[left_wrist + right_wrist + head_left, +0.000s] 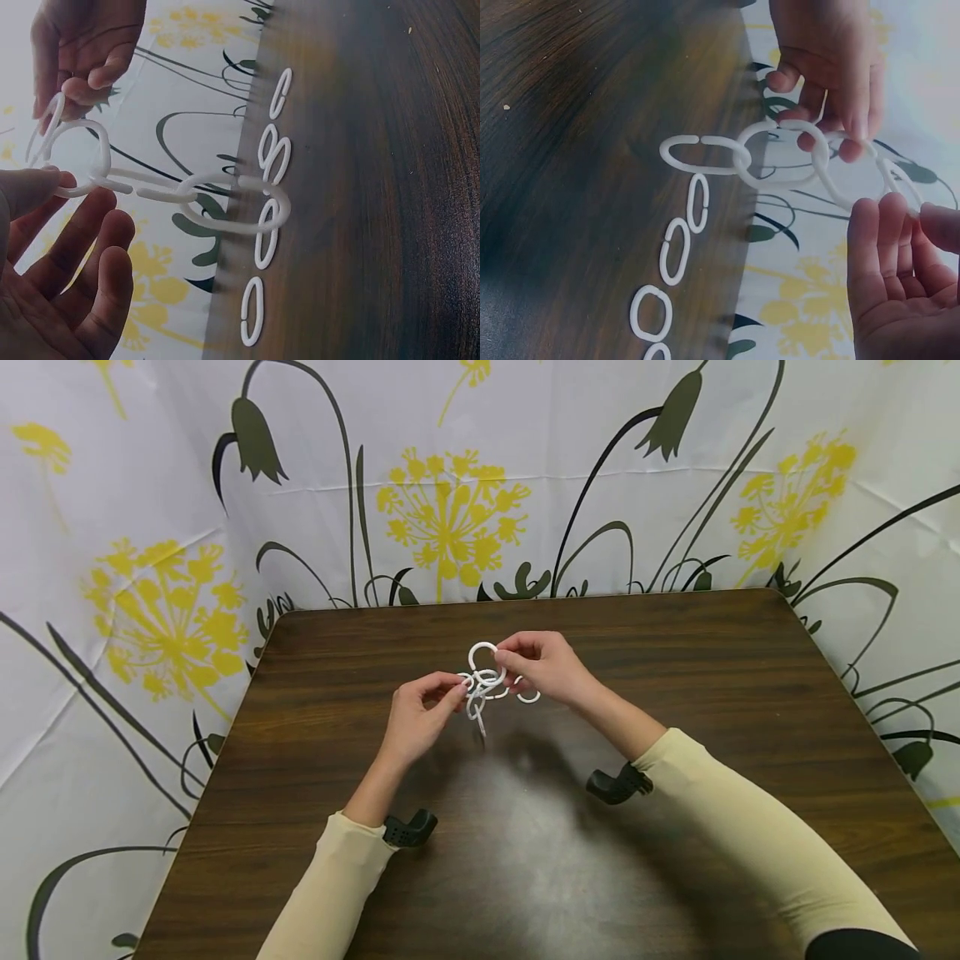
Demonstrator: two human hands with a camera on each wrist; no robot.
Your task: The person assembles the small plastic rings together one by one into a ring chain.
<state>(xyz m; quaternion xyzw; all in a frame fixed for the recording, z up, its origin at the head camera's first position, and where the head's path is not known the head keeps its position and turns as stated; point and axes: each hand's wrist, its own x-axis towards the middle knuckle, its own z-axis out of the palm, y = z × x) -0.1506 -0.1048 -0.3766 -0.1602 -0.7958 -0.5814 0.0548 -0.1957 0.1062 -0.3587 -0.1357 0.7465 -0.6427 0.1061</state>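
My left hand pinches one white plastic chain link between thumb and forefinger. To its right, my right hand pinches another link by its edge. These two links overlap between the hands. From the left hand's link a short chain hangs over the table, and its lowest link stands away from the fingers. The links are open rings, each with a small gap, as the one in the right wrist view shows. Both hands are raised above the table, palms partly turned toward each other.
Several loose white links lie in a row on the dark wooden table. Behind the table hangs a white cloth with yellow and green flowers. A black wrist device is strapped to each wrist.
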